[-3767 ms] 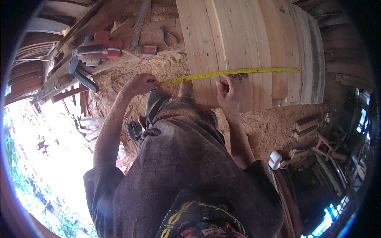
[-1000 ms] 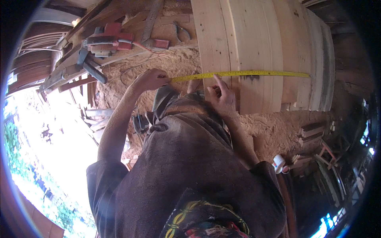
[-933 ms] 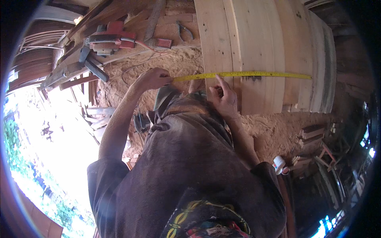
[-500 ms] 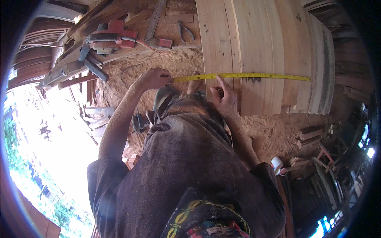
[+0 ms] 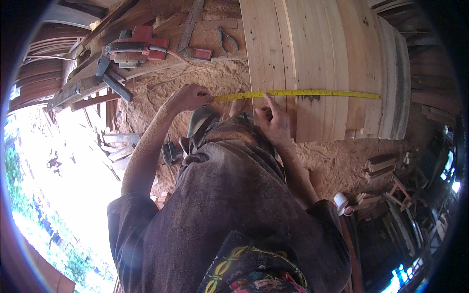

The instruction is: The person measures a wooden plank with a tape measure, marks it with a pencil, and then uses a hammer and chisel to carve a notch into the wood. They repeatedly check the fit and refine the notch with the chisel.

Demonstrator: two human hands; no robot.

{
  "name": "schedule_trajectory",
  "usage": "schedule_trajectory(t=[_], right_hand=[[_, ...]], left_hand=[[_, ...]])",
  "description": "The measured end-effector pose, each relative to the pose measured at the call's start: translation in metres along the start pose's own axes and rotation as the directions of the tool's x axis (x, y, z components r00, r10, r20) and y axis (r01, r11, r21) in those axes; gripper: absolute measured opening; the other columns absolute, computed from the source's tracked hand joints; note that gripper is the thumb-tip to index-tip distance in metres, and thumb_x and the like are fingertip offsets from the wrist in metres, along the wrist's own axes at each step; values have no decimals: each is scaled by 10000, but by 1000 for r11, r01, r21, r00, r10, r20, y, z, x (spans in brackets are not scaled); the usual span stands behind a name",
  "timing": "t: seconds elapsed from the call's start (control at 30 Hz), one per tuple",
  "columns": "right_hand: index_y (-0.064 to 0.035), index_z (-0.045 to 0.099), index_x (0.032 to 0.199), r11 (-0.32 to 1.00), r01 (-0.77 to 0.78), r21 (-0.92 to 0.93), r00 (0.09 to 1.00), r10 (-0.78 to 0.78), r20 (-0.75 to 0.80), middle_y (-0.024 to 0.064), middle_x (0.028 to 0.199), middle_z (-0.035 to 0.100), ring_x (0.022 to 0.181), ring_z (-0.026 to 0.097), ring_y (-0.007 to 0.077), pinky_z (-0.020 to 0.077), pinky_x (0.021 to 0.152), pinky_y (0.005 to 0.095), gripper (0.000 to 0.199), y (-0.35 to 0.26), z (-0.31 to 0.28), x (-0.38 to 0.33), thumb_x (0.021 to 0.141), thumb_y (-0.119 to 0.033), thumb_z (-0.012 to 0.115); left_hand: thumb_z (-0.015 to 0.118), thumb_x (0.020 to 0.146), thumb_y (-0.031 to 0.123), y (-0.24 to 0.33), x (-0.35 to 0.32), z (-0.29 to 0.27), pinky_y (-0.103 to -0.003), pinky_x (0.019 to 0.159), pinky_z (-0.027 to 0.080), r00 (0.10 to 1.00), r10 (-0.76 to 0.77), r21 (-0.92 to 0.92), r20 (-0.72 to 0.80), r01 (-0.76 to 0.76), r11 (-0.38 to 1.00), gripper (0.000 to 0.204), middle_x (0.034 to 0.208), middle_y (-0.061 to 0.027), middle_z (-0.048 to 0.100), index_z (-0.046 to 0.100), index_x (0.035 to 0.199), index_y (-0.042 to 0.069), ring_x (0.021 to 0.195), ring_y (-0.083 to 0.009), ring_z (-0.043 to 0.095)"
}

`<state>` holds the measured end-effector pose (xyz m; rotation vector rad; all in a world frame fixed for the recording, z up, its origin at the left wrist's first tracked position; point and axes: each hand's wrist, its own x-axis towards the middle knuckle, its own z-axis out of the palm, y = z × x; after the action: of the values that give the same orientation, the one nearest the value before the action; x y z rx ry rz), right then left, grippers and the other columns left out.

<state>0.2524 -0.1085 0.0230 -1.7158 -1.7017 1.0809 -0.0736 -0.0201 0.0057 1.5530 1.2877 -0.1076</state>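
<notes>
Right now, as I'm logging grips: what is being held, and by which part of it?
The left hand holds the yellow measuring tape by the left end of its visible stretch. Whether the right hand grips anything cannot be told.

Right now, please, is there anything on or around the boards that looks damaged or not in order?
Yes. A dark patch marks the pale boards right beside the yellow tape, unlike the lighter wood around it; stain or damage, I cannot tell. The boards' near ends do not line up. Loose sawdust is spread near them.
</notes>
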Motion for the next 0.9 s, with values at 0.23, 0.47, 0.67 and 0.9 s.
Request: schedule_trajectory(t=[0.23, 0.47, 0.67, 0.9], right_hand=[[-96, 608, 1447, 985, 173, -1, 968, -170, 184, 131, 1004, 747, 877, 746, 316, 600, 812, 429, 486, -24, 15, 13, 980, -182, 711], [-144, 607, 1466, 990, 144, 9, 951, -141, 274, 129, 1004, 734, 952, 731, 341, 583, 890, 467, 494, -30, 25, 18, 983, -208, 687], [-183, 594, 1492, 988, 155, -20, 947, -143, 289, 133, 1015, 735, 962, 731, 337, 587, 892, 463, 525, -29, 19, 15, 977, -203, 693], [-190, 590, 1499, 990, 141, -28, 954, -129, 271, 139, 1009, 741, 956, 735, 330, 593, 882, 465, 540, -24, 25, 15, 971, -199, 702]], left_hand=[[719, 1010, 360, 4, -2, 0, -355, 658, 537, 1000, -4, 54, -12, 5, 999, 341, 764, -86, 727, 765, 974, 24, 696, -135, 664], [741, 953, 357, -6, -2, 9, -422, 690, 537, 997, 27, -36, -77, -30, 999, 312, 803, -152, 729, 785, 994, 50, 709, -242, 686], [734, 946, 402, -23, 7, 16, -439, 724, 544, 991, 115, 72, -74, -109, 991, 365, 814, -155, 736, 783, 991, 44, 741, -284, 702], [696, 1005, 398, -3, 1, 3, -381, 767, 561, 1000, -27, 68, 16, 26, 997, 345, 907, -122, 767, 792, 1076, 74, 805, -218, 714]])
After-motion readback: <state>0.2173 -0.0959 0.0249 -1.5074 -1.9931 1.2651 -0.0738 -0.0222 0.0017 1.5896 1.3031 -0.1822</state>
